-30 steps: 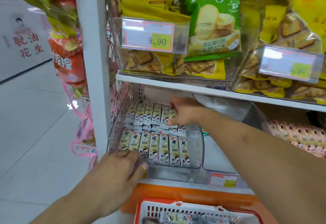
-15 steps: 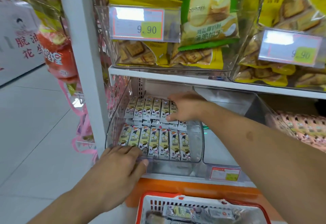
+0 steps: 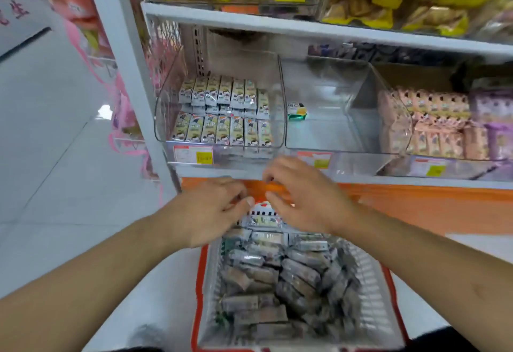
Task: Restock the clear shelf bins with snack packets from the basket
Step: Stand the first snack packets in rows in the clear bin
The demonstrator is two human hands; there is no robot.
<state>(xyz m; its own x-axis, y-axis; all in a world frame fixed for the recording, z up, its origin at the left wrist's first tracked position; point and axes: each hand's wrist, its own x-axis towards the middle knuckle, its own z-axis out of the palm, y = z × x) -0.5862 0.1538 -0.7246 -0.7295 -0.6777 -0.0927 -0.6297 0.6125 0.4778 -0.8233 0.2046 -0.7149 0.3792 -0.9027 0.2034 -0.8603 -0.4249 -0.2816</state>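
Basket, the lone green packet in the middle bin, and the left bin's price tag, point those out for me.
basket [image 3: 387, 290], head view, right red rim.
green packet [image 3: 297, 109], head view, middle of its front face.
price tag [image 3: 193, 154], head view, centre of the label below the left bin.

**Shelf and floor beyond the hands**

Just above and beyond the left hand [image 3: 211, 210], the white shelf [image 3: 361, 178] carries a clear bin [image 3: 166, 107] lined with rows of small snack packets [image 3: 222, 114]; beyond the right hand [image 3: 302, 199] stands a second clear bin [image 3: 327, 140] holding one small green packet [image 3: 297, 110]; further right, a bin of pink packets [image 3: 433, 121]; below both hands, the red-rimmed basket [image 3: 201, 296] sits on the pale floor [image 3: 69, 185].
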